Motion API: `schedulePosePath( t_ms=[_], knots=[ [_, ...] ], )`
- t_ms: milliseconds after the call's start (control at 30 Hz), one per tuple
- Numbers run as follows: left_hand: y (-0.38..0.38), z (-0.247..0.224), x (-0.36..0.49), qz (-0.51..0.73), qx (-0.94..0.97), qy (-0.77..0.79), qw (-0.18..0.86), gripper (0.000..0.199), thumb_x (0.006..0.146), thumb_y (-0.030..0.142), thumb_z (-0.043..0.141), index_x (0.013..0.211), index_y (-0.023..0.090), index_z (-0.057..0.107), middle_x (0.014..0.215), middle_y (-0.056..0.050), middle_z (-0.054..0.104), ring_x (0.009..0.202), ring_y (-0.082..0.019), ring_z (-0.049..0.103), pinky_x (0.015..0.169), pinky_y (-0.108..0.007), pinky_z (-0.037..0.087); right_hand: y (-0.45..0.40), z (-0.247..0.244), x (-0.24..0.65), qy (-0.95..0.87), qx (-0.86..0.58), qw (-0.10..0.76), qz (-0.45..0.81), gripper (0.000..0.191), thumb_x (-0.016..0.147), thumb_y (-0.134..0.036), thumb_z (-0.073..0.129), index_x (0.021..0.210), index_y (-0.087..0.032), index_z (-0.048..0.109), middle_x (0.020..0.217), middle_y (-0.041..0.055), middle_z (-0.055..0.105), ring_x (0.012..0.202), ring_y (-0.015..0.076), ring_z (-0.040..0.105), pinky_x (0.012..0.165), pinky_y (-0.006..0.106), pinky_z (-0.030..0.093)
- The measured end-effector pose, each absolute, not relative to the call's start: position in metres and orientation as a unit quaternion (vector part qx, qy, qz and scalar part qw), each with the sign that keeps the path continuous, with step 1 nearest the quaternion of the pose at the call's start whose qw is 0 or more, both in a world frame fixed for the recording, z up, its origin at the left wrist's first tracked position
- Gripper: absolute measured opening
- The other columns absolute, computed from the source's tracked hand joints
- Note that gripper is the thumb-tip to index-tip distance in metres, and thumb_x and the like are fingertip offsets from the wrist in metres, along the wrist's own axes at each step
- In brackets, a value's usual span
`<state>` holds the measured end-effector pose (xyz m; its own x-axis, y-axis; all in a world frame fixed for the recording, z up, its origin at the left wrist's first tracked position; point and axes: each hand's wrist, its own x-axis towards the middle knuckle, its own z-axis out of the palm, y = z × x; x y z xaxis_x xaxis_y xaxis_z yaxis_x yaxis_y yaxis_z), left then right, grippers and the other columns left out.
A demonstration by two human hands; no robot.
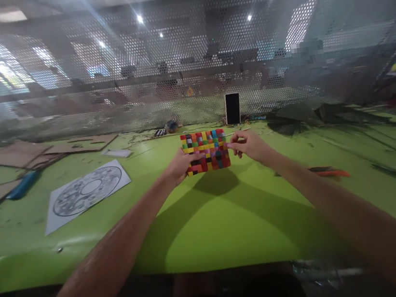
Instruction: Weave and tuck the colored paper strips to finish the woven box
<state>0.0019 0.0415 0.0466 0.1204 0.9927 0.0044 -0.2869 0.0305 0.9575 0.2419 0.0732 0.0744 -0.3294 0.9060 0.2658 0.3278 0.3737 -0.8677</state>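
Observation:
A small woven mat (212, 141) of many-coloured strips is held up above the green table, tilted to face me. My left hand (181, 164) grips its left side, the thumb lying across the front; the fingers behind it are hidden. At the right edge of the mat, my right hand (243, 145) is closed in a pinch, its fingertips touching the strip ends there. Whether a separate strip lies between those fingertips is too small to tell. The mat's shadow falls on the green table (225, 242) just below.
On the left lie a sheet with a printed round pattern (88, 189), cardboard pieces (20, 155) and a blue tool (23, 185). A dark-screened device (232, 109) stands behind, before a perforated screen (185, 48). Dark leaves (289, 119) and an orange-handled tool (330, 171) lie right.

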Motion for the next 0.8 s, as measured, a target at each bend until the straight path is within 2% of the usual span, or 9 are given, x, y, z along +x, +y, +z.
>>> schedulePosePath(
  t_ms=[200,300,433,633,800],
  knots=[
    [0.041,0.047,-0.004,0.533,0.415,0.413,0.610,0.041,0.066,0.011,0.087,0.102,0.014,0.068,0.106,-0.013,0.080,0.097,-0.031,0.078,0.085,-0.046,0.067,0.072,0.076,0.238,-0.685,-0.426,0.403,0.431,0.025,0.074,-0.028,0.085,0.075,-0.018,0.063,0.078,0.0061,0.070,0.062,0.0150,0.065,0.047,0.026,0.056],
    [0.042,0.047,-0.007,0.530,0.410,0.432,0.604,0.044,0.066,0.012,0.088,0.105,0.014,0.067,0.103,-0.014,0.080,0.093,-0.031,0.079,0.085,-0.048,0.067,0.069,0.079,0.236,-0.649,-0.415,0.420,0.481,0.019,0.078,-0.019,0.079,0.073,-0.017,0.061,0.073,0.0056,0.071,0.060,0.0132,0.065,0.051,0.025,0.057],
    [0.039,0.050,-0.009,0.528,0.419,0.432,0.599,0.044,0.068,0.012,0.087,0.106,0.013,0.067,0.101,-0.015,0.080,0.090,-0.032,0.079,0.083,-0.049,0.067,0.065,0.083,0.234,-0.622,-0.408,0.440,0.502,0.021,0.078,-0.011,0.075,0.069,-0.017,0.058,0.071,0.0048,0.070,0.057,0.0124,0.064,0.049,0.024,0.055],
    [0.036,0.051,-0.010,0.526,0.451,0.413,0.591,0.056,0.068,0.012,0.089,0.118,0.017,0.063,0.100,-0.011,0.080,0.088,-0.028,0.079,0.085,-0.047,0.067,0.058,0.088,0.229,-0.628,-0.430,0.436,0.480,0.022,0.077,-0.005,0.072,0.065,-0.017,0.058,0.065,0.0029,0.066,0.055,0.0120,0.062,0.045,0.022,0.053],
    [0.037,0.049,-0.010,0.530,0.490,0.374,0.582,0.067,0.067,0.015,0.091,0.127,0.018,0.061,0.103,-0.011,0.080,0.094,-0.031,0.079,0.090,-0.051,0.065,0.056,0.089,0.228,-0.651,-0.445,0.428,0.442,0.024,0.076,-0.003,0.071,0.062,-0.017,0.058,0.062,0.0012,0.063,0.052,0.0113,0.060,0.045,0.024,0.054]
  ],
)
